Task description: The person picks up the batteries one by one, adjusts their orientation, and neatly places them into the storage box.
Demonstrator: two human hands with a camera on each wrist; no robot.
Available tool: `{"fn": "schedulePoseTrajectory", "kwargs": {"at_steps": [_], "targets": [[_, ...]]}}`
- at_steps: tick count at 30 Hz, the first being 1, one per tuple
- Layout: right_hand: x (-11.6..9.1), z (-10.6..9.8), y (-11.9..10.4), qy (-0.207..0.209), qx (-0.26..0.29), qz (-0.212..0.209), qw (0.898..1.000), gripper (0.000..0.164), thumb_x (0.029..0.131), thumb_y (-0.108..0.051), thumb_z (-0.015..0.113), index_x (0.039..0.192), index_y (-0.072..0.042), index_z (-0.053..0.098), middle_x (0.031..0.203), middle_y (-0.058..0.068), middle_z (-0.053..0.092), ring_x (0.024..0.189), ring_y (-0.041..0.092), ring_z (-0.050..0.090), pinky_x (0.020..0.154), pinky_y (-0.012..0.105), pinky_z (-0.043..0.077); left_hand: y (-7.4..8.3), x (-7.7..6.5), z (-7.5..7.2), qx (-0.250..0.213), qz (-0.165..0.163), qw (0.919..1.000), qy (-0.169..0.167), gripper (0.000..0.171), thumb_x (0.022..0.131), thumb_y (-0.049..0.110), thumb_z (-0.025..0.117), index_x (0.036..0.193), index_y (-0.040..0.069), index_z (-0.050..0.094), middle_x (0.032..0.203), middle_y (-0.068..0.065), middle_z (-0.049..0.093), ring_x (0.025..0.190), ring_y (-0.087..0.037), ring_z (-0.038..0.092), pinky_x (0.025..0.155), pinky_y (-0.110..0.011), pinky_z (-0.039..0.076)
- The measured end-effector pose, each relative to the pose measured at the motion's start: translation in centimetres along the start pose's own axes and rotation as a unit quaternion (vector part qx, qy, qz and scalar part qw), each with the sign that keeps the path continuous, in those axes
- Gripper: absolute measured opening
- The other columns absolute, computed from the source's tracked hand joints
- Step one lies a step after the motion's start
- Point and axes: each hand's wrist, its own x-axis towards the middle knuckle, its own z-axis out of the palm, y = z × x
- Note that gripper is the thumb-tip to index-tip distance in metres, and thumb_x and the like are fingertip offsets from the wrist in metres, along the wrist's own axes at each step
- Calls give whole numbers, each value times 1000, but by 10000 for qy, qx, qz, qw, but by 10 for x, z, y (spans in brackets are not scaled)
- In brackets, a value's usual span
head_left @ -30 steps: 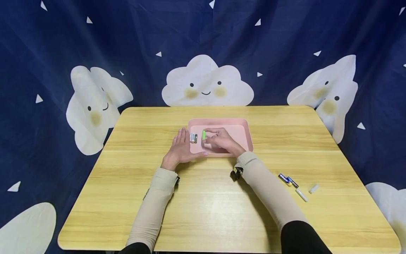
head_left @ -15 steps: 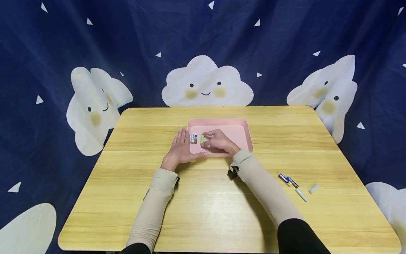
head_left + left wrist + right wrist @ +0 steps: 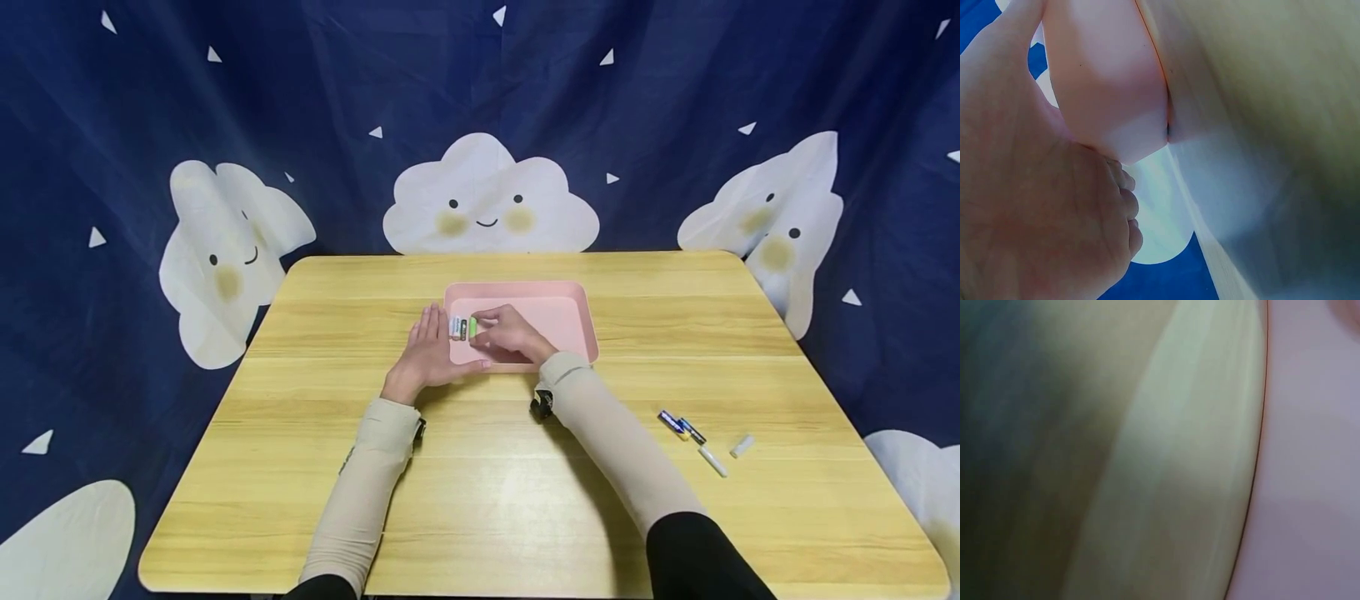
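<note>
In the head view a pink tray [image 3: 555, 321] lies on the table. My left hand [image 3: 429, 354] rests against its left side with straight fingers, the thumb along the near rim. Inside, by the left wall, a white battery [image 3: 455, 327] and a dark battery [image 3: 463, 330] lie side by side. Just right of them, my right hand [image 3: 510, 331] pinches a green battery [image 3: 472, 327] by its ends between thumb and finger, low over the tray floor. The left wrist view shows my left palm [image 3: 1041, 187] against the tray wall [image 3: 1110, 81].
On the right of the wooden table [image 3: 480, 500] lie two blue batteries, one of them a dark-blue battery [image 3: 672, 423], plus a white battery [image 3: 712, 461] and a short whitish battery [image 3: 742, 446]. A blue curtain [image 3: 480, 75] with clouds hangs behind the table.
My right hand has lowered the green battery and moved it left, close beside the dark battery. The left hand has stayed against the tray.
</note>
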Motion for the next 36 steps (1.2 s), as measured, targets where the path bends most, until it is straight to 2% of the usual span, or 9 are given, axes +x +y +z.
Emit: {"fn": "schedulePoseTrajectory", "kwargs": {"at_steps": [7, 13, 20, 24, 27, 29, 31, 34, 36], "targets": [[1, 4, -2, -25, -63, -51, 10000, 61, 82, -15, 84, 140, -7, 65, 149, 14, 59, 138, 26, 56, 123, 46, 38, 0, -1, 1, 6, -40, 10000, -62, 138, 81, 89, 54, 163, -3, -8, 172, -25, -15, 162, -36, -16, 133, -53, 1], [-2, 4, -4, -20, -135, -15, 9999, 64, 82, -16, 85, 142, -8, 63, 150, 14, 59, 106, 26, 63, 116, 45, 45, -2, 0, 4, -22, -6, 10000, -16, 137, 81, 88, 54, 163, -3, -8, 172, -26, -13, 162, -37, -15, 133, -54, 3], [-4, 2, -4, -69, -170, -35, 9998, 71, 82, -17, 85, 147, -8, 57, 156, 13, 53, 150, 28, 44, 128, 50, 29, -2, 0, 4, -5, 27, 10000, -8, 138, 80, 90, 53, 163, -3, -8, 172, -25, -13, 162, -36, -15, 133, -53, 2], [-6, -3, -5, -42, -208, -22, 9998, 72, 83, -19, 85, 148, -11, 57, 157, 10, 53, 116, 21, 63, 125, 48, 36, 0, -2, 3, -24, 23, 10000, -10, 140, 79, 92, 52, 163, -4, -7, 172, -25, -13, 162, -37, -15, 133, -54, 1], [-11, -10, -7, 31, -147, 5, 9999, 70, 84, -18, 84, 149, -13, 57, 155, 5, 56, 78, 13, 56, 113, 40, 46, -1, -1, 3, -32, 31, 10000, 2, 141, 78, 93, 51, 163, -4, -7, 172, -25, -13, 162, -37, -15, 133, -54, 1], [-15, -16, -9, 120, -112, -14, 9999, 69, 85, -18, 84, 149, -15, 57, 134, 5, 71, 64, 9, 50, 94, 33, 53, -2, 0, 3, -11, 17, 10000, 8, 140, 79, 93, 50, 163, -3, -7, 173, -24, -14, 162, -36, -15, 133, -53, 2], [-20, -23, -10, 206, -5, -50, 9998, 68, 86, -19, 83, 149, -15, 57, 97, 4, 74, 54, 9, 45, 72, 26, 50, -2, 1, 3, 20, -11, 10000, 7, 141, 78, 93, 50, 163, -3, -8, 173, -24, -15, 162, -36, -15, 133, -53, 2], [-30, -35, -9, 347, 91, -137, 9993, 66, 88, -20, 82, 149, -14, 57, 66, -7, 52, 49, 8, 38, 52, 23, 40, -2, 0, 2, 17, -4, 10000, 29, 141, 78, 92, 51, 163, -3, -8, 173, -24, -14, 162, -36, -14, 133, -53, 2], [-38, -44, -7, 424, 122, -163, 9989, 64, 89, -20, 81, 149, -13, 57, 58, -11, 42, 48, 8, 36, 50, 22, 35, -1, 0, 1, 22, -11, 10000, 20, 141, 78, 91, 53, 163, -3, -8, 173, -24, -13, 162, -36, -14, 133, -53, 2]]}}
